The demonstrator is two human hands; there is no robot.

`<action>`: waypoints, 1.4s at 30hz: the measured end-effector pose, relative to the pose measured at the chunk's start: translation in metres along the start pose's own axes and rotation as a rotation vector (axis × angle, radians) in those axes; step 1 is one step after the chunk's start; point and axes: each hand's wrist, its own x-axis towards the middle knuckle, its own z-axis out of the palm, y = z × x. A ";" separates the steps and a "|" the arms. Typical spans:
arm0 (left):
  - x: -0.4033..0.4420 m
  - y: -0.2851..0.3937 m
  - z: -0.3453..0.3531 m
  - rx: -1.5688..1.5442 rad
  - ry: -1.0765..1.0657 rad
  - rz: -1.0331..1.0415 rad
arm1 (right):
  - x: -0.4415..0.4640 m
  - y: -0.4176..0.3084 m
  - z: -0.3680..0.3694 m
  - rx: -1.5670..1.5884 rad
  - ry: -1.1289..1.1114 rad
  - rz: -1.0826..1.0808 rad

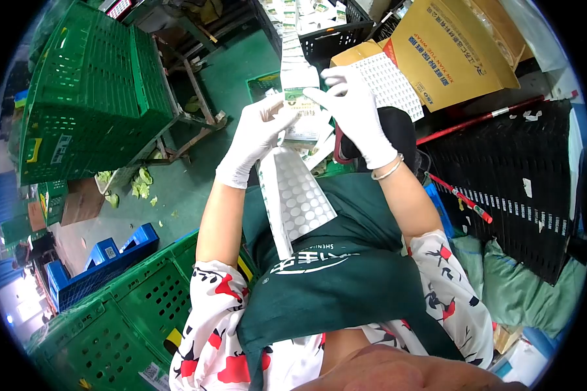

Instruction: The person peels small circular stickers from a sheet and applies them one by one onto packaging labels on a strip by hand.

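White-gloved left hand (255,133) pinches white-and-green paper label strip (303,125) at far centre; white-gloved right hand (355,109) half-curled at its right edge, grip unclear — an uneven pull could tear it.

Box (460,75): "XIN XIAN YUE WRAP" beside larger Chinese characters; "ISO" near the lower edge. Apron (346,290): letters beginning "SHEN", remainder unclear, and a ® mark. Label strip (302,125): print too small to read.
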 end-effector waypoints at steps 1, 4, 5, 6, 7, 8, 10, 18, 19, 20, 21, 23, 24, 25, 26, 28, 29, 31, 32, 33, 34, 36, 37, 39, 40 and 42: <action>-0.001 0.000 -0.002 0.029 0.002 -0.008 | 0.000 -0.004 -0.008 0.186 -0.204 0.095; 0.005 -0.003 -0.010 -0.013 0.090 -0.073 | -0.005 -0.007 -0.020 0.330 -0.610 0.109; 0.007 0.003 -0.010 0.033 0.100 -0.082 | -0.005 -0.008 -0.025 0.217 -0.754 0.119; 0.006 0.010 -0.009 0.079 0.111 -0.093 | -0.006 -0.013 -0.029 0.225 -0.701 0.187; 0.005 0.012 -0.008 0.056 0.099 -0.069 | -0.006 -0.019 -0.035 0.231 -0.644 0.254; 0.004 0.012 -0.005 0.034 0.085 -0.044 | -0.006 -0.023 -0.040 0.237 -0.585 0.320; 0.005 0.005 -0.003 0.035 0.050 -0.008 | 0.000 -0.011 -0.043 0.478 -0.385 0.186; 0.003 0.002 0.010 0.038 -0.022 0.006 | 0.008 -0.003 -0.006 0.440 -0.156 -0.040; 0.002 0.005 0.010 0.078 -0.018 0.003 | 0.009 -0.002 -0.001 0.379 -0.121 -0.090; 0.003 0.002 0.005 0.065 -0.016 -0.027 | 0.009 -0.002 0.000 0.230 -0.081 -0.192; 0.004 -0.003 -0.002 0.051 -0.014 -0.056 | 0.010 -0.004 0.000 0.079 -0.040 -0.293; 0.003 -0.002 -0.005 0.056 0.005 -0.058 | 0.014 -0.002 -0.003 -0.222 0.094 -0.455; 0.000 0.004 -0.002 0.074 0.023 -0.032 | 0.015 0.008 -0.001 -0.194 0.178 -0.354; -0.002 0.007 -0.001 0.091 0.043 -0.005 | 0.013 0.012 -0.004 -0.154 0.149 -0.198; 0.001 0.003 -0.001 0.117 0.113 0.073 | 0.010 0.013 -0.006 -0.115 0.116 -0.042; 0.014 -0.009 -0.003 0.171 0.257 0.230 | -0.004 -0.004 -0.011 0.074 -0.171 0.052; 0.017 -0.009 -0.005 0.288 0.314 0.227 | -0.015 -0.020 -0.014 0.151 -0.345 0.069; 0.018 0.000 0.009 0.306 0.394 0.271 | -0.032 -0.012 0.001 0.248 -0.557 0.013; 0.020 0.000 0.014 0.315 0.412 0.284 | -0.034 -0.017 0.004 0.134 -0.550 -0.031; 0.025 -0.002 0.018 0.314 0.449 0.382 | -0.036 -0.022 0.008 0.019 -0.539 -0.073; 0.024 0.002 0.017 0.257 0.435 0.324 | -0.035 -0.028 0.008 0.031 -0.536 -0.038; 0.020 0.017 0.009 0.148 0.414 0.210 | -0.026 -0.030 0.003 0.162 -0.546 -0.013; 0.017 0.020 0.005 0.068 0.394 0.169 | -0.024 -0.030 0.002 0.122 -0.520 -0.006; 0.013 0.018 -0.006 0.159 0.439 0.185 | -0.024 -0.030 -0.001 0.101 -0.546 0.005; 0.012 0.013 -0.008 0.161 0.447 0.206 | -0.023 -0.029 -0.003 0.089 -0.556 0.012; 0.010 0.012 0.008 0.147 0.537 0.305 | -0.027 -0.022 -0.001 0.047 -0.506 -0.241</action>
